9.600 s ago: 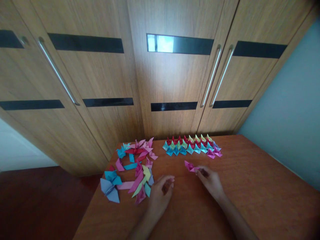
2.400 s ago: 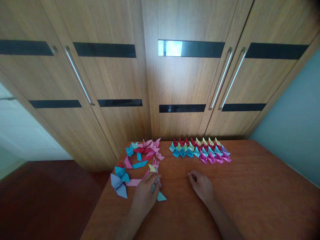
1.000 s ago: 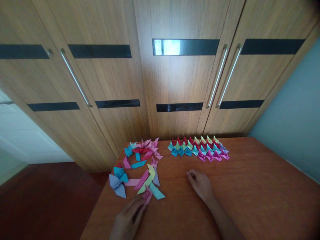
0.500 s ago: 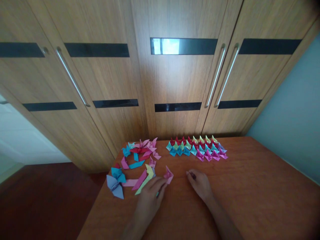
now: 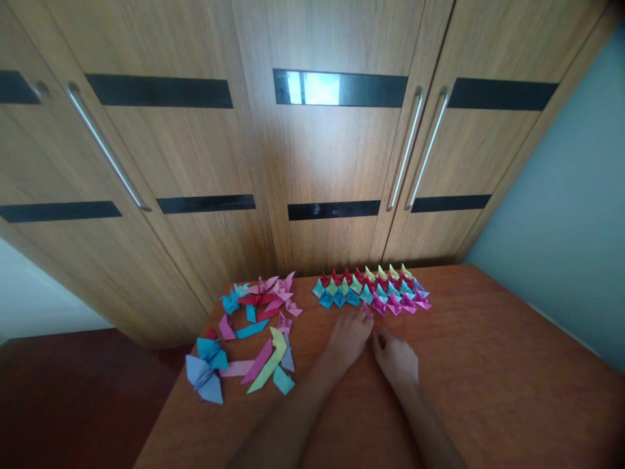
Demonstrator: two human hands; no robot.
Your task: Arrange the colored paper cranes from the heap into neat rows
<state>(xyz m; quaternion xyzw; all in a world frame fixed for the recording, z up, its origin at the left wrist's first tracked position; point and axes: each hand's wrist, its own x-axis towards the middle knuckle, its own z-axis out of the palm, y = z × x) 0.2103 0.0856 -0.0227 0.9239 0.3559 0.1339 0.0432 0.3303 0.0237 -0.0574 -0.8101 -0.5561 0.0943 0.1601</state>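
My left hand reaches to the front of a block of folded paper pieces. Its fingers are closed on a small pink origami piece, partly covered by the fingertips. Just right of it, my right hand rests on the table with curled fingers, and nothing shows in them. The block of origami pieces stands in tight rows of red, yellow, light green, blue and pink. Magenta pieces make up its front right row, close above my right hand.
Loose folded papers lie at the table's left: a teal piece, a lavender piece, a yellow strip and a pink heap. A wooden wardrobe stands behind the brown table.
My left hand has moved right and away from me with the pink piece, from beside the loose papers to the block's front edge. A teal folded piece now shows where the hand was.
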